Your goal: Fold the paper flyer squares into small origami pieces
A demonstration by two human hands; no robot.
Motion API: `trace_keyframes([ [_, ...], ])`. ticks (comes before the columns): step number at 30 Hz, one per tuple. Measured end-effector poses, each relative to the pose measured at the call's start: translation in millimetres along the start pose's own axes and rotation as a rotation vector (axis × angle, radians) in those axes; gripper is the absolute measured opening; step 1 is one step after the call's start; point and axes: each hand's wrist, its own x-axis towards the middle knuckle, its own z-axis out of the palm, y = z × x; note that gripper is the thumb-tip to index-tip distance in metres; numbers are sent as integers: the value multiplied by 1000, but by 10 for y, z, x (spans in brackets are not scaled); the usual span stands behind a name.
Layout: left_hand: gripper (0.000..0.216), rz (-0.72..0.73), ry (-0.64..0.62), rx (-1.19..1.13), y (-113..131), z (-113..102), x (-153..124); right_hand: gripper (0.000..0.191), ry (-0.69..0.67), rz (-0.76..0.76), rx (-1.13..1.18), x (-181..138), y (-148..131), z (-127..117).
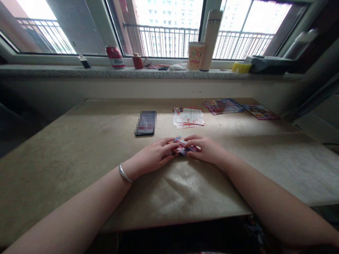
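A small piece of colourful printed paper (181, 149) lies low on the table between my two hands, its outline partly covered by fingers. From the left, my left hand (162, 151) grips it, thumb below and fingers over the top; a silver bangle circles that wrist. On the opposite side my right hand (205, 147) has its fingers closed on the paper's right part. Whether the paper is folded is too small to make out. Just beyond it sits a loose stack of white printed sheets with red edges (190, 116).
A phone (146, 122) lies left of the stack. Colourful printed sheets (225, 106) and another such pile (261, 112) are at the back right. On the windowsill (159, 73) stand a red can (115, 57), a patterned cup (195, 56), a tall bottle (210, 40) and yellow tape (241, 67).
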Motion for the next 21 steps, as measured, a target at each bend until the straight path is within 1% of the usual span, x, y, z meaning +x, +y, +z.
trace_keyframes([
  [3,44,-16,12,39,12,25,10,25,-9,30,-32,-2,-11,-13],
  [7,43,-50,26,93,38,77,28,30,-26,43,-89,-12,-56,-43],
  [11,41,-61,29,120,55,120,47,32,-56,53,-158,-24,-89,-64],
  [17,39,-55,30,101,31,118,68,35,-82,27,-230,-22,-83,-63],
  [21,39,-58,72,82,-5,129,87,34,-91,54,-286,-17,-84,-44],
])
